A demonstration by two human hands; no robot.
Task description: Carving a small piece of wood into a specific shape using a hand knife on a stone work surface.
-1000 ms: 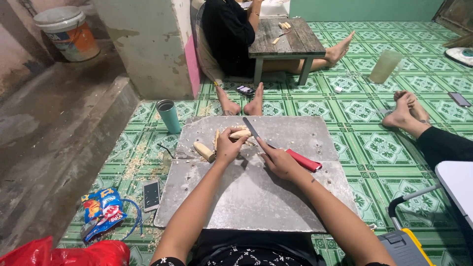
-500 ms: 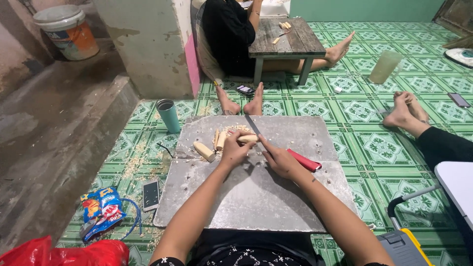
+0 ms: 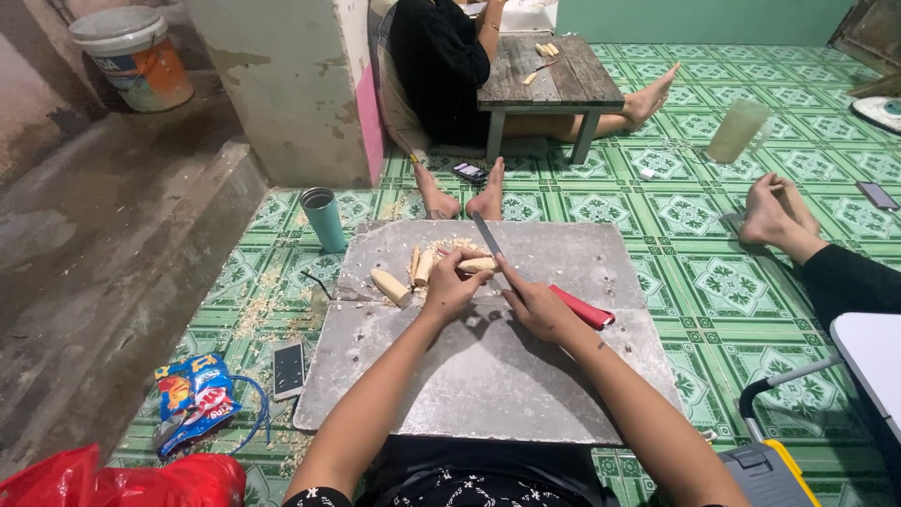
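My left hand holds a short pale wooden piece down on a grey slab. My right hand grips a knife with a red handle; its blade rests against the piece and points away from me. A few more carved pale pieces lie just left of my left hand, among shavings.
A teal cup stands at the slab's far left corner. A phone and a snack bag lie on the green tiled floor at left. A person sits behind a low wooden table; another person's feet are at right.
My hands have shifted slightly toward me and the piece has turned in my left hand; the knife stays against it.
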